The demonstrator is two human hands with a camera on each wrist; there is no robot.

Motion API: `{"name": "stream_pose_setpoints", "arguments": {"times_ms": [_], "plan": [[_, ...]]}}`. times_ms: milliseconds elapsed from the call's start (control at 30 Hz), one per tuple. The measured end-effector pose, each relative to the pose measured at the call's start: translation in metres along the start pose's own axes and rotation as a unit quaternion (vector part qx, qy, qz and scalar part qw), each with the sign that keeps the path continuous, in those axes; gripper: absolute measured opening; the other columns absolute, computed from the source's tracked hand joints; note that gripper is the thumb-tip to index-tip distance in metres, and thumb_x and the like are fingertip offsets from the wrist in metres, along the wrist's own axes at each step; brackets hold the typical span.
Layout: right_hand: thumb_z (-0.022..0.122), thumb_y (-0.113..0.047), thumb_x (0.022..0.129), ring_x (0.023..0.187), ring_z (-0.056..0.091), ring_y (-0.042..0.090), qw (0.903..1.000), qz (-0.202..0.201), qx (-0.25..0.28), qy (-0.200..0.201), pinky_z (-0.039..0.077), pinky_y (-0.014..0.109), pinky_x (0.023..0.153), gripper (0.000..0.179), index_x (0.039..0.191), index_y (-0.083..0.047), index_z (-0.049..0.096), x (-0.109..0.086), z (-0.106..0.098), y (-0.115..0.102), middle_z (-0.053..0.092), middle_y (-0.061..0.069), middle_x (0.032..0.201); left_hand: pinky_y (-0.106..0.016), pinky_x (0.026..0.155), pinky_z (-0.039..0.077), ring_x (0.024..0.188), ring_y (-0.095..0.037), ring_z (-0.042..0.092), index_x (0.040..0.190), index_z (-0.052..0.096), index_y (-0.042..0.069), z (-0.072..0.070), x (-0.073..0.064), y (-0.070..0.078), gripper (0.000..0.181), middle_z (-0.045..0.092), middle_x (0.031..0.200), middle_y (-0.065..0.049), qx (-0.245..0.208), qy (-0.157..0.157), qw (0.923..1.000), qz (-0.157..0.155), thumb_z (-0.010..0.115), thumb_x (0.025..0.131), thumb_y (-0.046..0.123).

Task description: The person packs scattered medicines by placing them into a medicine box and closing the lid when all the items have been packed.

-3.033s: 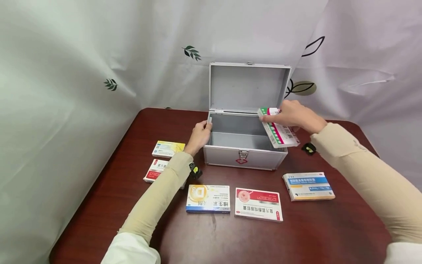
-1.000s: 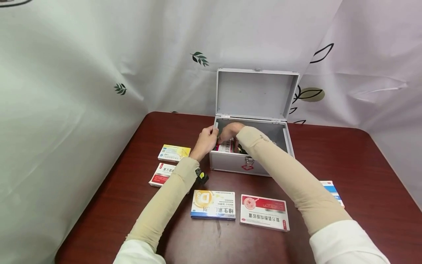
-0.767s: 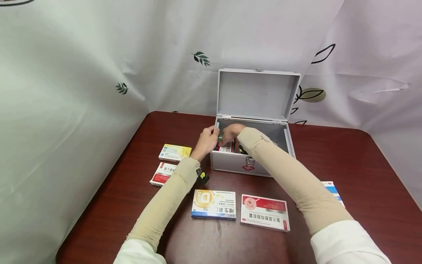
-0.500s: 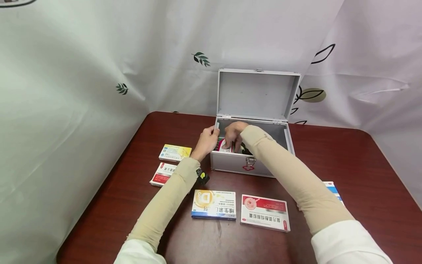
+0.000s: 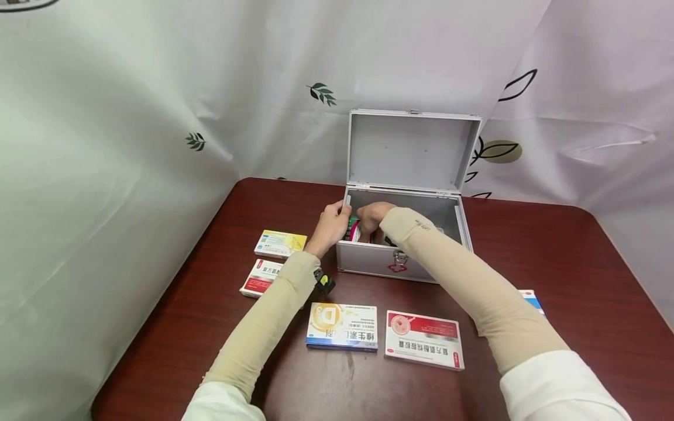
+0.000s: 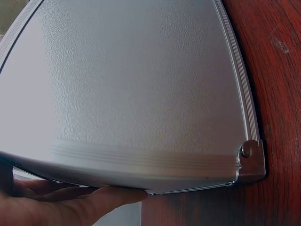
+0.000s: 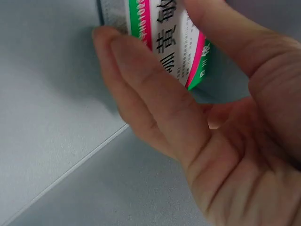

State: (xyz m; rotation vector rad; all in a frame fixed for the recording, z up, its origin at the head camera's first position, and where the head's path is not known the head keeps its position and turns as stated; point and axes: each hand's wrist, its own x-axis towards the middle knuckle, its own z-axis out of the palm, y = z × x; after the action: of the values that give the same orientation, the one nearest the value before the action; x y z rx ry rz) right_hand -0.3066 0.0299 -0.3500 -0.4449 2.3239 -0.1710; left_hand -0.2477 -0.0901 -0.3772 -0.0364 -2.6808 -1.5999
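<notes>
An aluminium first-aid case (image 5: 368, 257) stands at the back of the table, its lid (image 5: 413, 152) raised. My left hand (image 5: 330, 225) grips its left rim; in the left wrist view, that hand's thumb lies along the case's edge (image 6: 113, 165). My right hand (image 5: 375, 216) reaches down inside the left end of the case. There it holds a white, green and pink medicine box (image 7: 164, 42) between thumb and fingers. The right wrist view shows the fingers over part of the printed face, so the box's far end is hidden.
On the table lie a yellow-and-white box (image 5: 280, 242), a red-and-white box (image 5: 259, 278) partly behind the left sleeve, a vitamin D3 box (image 5: 342, 327) and another red-and-white box (image 5: 424, 339). A blue-and-white box (image 5: 532, 299) is mostly covered by the right sleeve.
The medicine box has gone from above the case's right side down into its left end with my right hand. Since half a second ago that hand has shifted slightly left; the left hand still grips the rim.
</notes>
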Motion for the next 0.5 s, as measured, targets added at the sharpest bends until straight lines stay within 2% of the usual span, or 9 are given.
{"name": "stream_pose_setpoints", "arguments": {"times_ms": [167, 333, 500], "plan": [[0.071, -0.018, 0.079, 0.072, 0.067, 0.024, 1.0, 0.0, -0.006, -0.002, 0.054, 0.031, 0.06, 0.025, 0.096, -0.004, 0.058, -0.001, 0.0, 0.001, 0.067, 0.011, 0.086, -0.035, 0.077, 0.044, 0.086, -0.02, 0.052, 0.116, 0.056, 0.005, 0.0, -0.001, 0.002, 0.034, 0.059, 0.106, -0.015, -0.003, 0.005, 1.0, -0.005, 0.037, 0.099, 0.027], [0.07, -0.027, 0.079, 0.07, 0.066, 0.019, 0.9977, 0.009, -0.066, -0.004, 0.052, 0.029, 0.058, 0.025, 0.092, -0.008, 0.06, -0.004, -0.002, 0.006, 0.068, 0.008, 0.083, -0.036, 0.08, 0.043, 0.086, -0.02, 0.052, 0.121, 0.055, 0.005, 0.002, -0.001, 0.002, 0.036, 0.059, 0.106, -0.017, -0.002, -0.004, 1.0, -0.009, 0.037, 0.099, 0.028], [0.072, -0.033, 0.074, 0.064, 0.06, 0.014, 0.993, 0.005, -0.118, 0.004, 0.05, 0.027, 0.055, 0.029, 0.09, -0.012, 0.061, -0.007, -0.001, 0.011, 0.066, 0.003, 0.081, -0.037, 0.083, 0.042, 0.086, -0.02, 0.051, 0.124, 0.054, 0.005, 0.003, -0.002, 0.002, 0.037, 0.059, 0.106, -0.016, -0.003, 0.006, 0.9999, -0.013, 0.038, 0.098, 0.027]]}}
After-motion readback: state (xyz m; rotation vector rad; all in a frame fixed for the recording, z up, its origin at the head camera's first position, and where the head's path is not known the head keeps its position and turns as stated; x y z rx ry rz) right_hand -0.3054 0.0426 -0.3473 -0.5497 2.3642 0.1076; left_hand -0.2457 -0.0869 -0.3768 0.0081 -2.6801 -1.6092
